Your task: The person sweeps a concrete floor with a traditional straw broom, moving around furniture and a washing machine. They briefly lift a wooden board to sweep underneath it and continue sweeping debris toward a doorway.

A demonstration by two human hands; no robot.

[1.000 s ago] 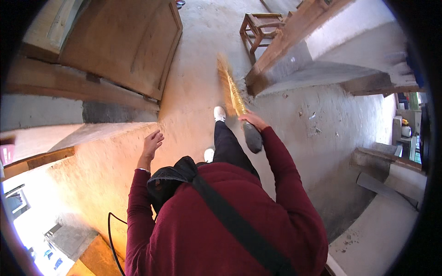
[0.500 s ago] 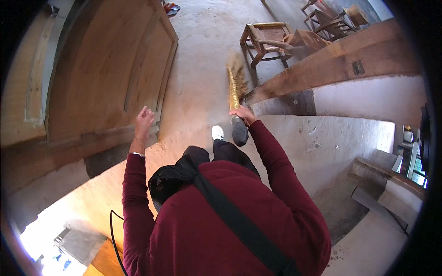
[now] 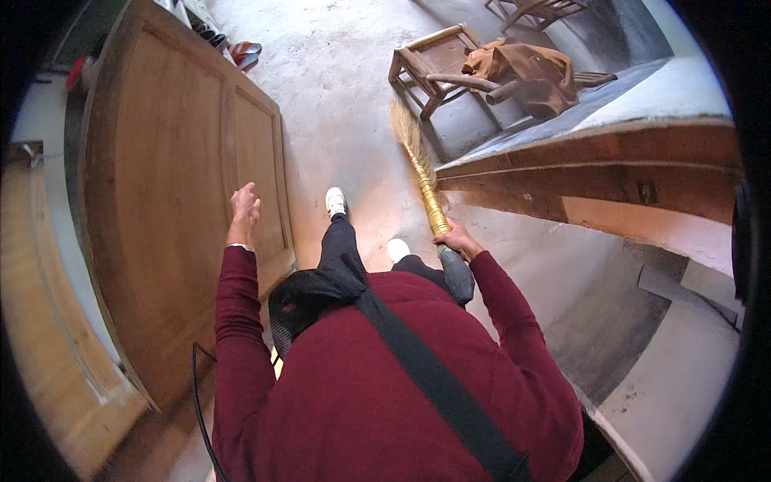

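My right hand (image 3: 456, 239) is clamped on the broom (image 3: 424, 178) just above its dark grip, with the straw head slanting out ahead of my white shoes (image 3: 336, 201) toward the chair (image 3: 438, 68), while my left hand (image 3: 243, 210) hangs loose and open, holding nothing, close by the wooden door (image 3: 173, 185). Beyond the broom a brown cloth (image 3: 538, 68) is draped over the chair, and I judge that a wide sweep could knock the straw against the chair leg or snag that cloth, since both sit just past the broom's tip.
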